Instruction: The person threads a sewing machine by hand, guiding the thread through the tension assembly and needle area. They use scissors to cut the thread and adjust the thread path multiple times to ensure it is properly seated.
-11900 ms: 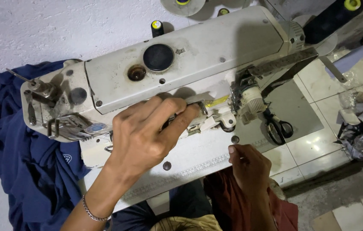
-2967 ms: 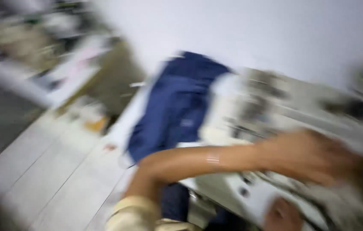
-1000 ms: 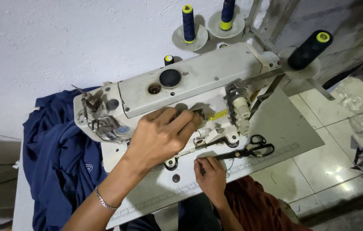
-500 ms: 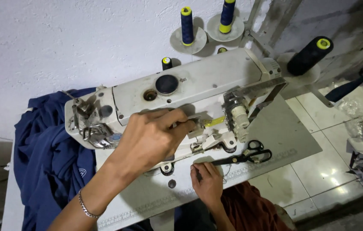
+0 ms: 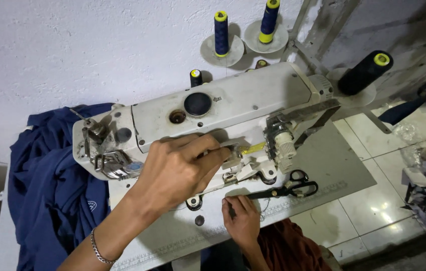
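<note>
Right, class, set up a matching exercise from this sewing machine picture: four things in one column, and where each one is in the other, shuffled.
Things:
1. scissors
2. blue cloth
3. black thread cone
4. left hand

Places:
A. heaped at the needle end of the machine
B. on the front of the sewing machine, fingers at its small parts
C. flat on the table, just past the right hand
D. behind the machine's handwheel end, tilted

Pairs: 1-C, 2-A, 3-D, 4-B
</note>
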